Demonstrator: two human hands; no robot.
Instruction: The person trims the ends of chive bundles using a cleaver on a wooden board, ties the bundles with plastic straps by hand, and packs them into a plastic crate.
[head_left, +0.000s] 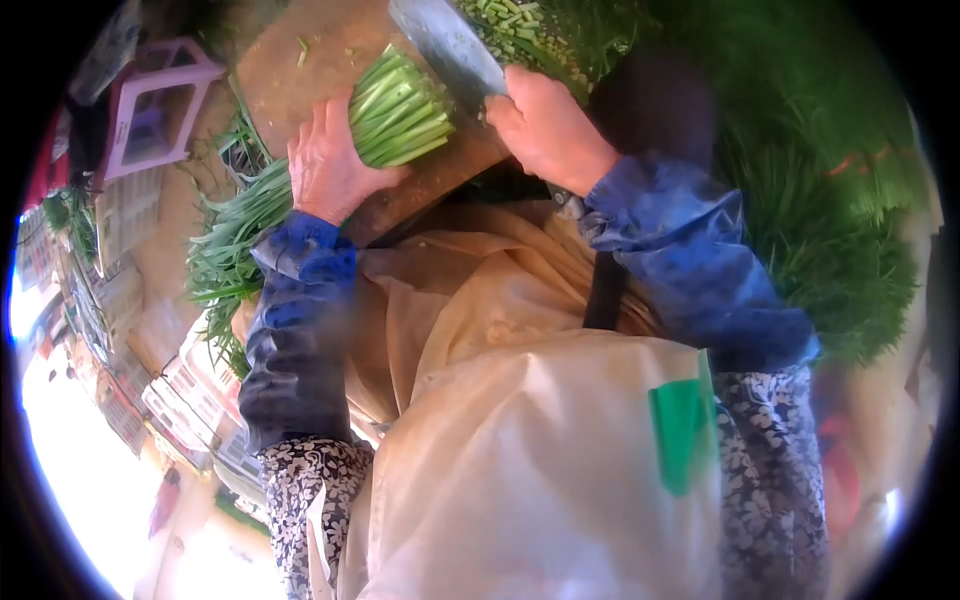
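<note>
Wooden cutting board beneath. By left hand, green stalk bunch is clasped there, ends best aligned, fingertips tucked; beside it, cleaver is gripped by right hand, blade best squared.

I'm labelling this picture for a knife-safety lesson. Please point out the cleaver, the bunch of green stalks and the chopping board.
Cleaver (450,52): head view, middle of the blade.
Bunch of green stalks (398,112): head view, middle of the stalks.
Chopping board (335,55): head view, bare surface.
</note>
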